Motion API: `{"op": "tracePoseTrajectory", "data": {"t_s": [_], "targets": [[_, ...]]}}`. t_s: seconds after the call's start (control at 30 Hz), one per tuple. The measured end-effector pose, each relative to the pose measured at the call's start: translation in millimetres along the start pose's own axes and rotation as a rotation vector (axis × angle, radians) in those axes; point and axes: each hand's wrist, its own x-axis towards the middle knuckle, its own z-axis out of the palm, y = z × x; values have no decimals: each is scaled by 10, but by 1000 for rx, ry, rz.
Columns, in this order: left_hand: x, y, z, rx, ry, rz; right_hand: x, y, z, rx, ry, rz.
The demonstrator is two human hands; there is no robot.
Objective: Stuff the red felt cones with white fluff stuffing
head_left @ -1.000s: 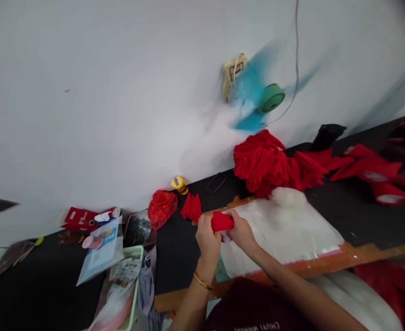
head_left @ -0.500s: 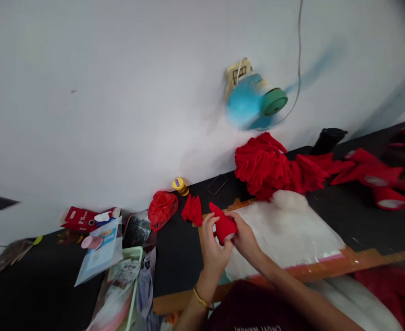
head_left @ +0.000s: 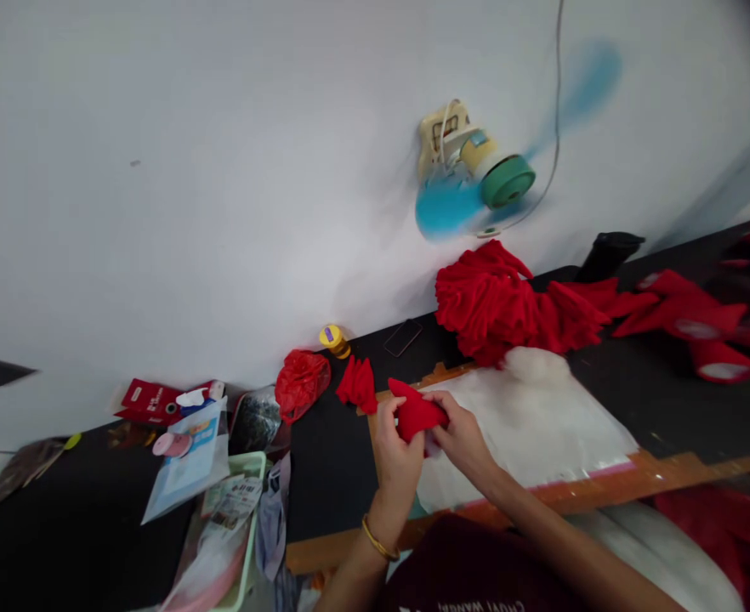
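A small red fabric cone (head_left: 417, 413) is between my two hands above the work table. My left hand (head_left: 400, 450) grips its left side, the fingers curled around it. On the other side, my right hand (head_left: 463, 435) pinches the wider end, where a little white shows at the opening. The cone's tip points up and to the left. Under my hands lies a white sheet (head_left: 541, 433) taped down with brown tape, and a tuft of white stuffing (head_left: 536, 365) rests on its far part. Several flat red fabric pieces (head_left: 357, 385) lie just left of my hands.
A large heap of red fabric pieces (head_left: 486, 297) sits at the back; stuffed red cones (head_left: 707, 323) lie at right. Along the wall are a phone (head_left: 403, 338), a yellow jar (head_left: 335, 341) and a red plastic bag (head_left: 302, 384). A fan (head_left: 508, 181) spins on the wall.
The red cone has turned in my hands, its wide end swinging from lower right toward the right. My right hand has shifted slightly to the right.
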Motion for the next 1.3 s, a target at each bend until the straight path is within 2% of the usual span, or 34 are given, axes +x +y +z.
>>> {"op": "tracePoseTrajectory", "data": {"t_s": [0.13, 0.2, 0.43, 0.53, 0.63, 0.83, 1.03, 1.17, 1.3], "targets": [[-16, -37, 20, 82, -27, 20, 25, 30, -3, -68, 94, -164], [22, -71, -4, 128, -37, 32, 5, 26, 13, -105, 103, -193], [90, -152, -84, 285, -62, 1, -32, -38, 65, -186, 21, -46], [49, -132, -89, 278, -35, 25, -20, -60, 50, -186, 8, -52], [-9, -70, -74, 244, -70, 55, 1, -50, 22, -204, 34, -77], [-48, 7, -43, 265, -141, -67, 4, 24, -19, -262, 57, -128], [59, -52, -39, 280, -95, -117, -24, 40, -1, -477, 38, -65], [48, -33, 12, 184, -106, -177, 1, 37, -39, -549, 33, -59], [17, -15, 85, -76, -91, -274, 62, 54, -86, -442, 54, 23]]}}
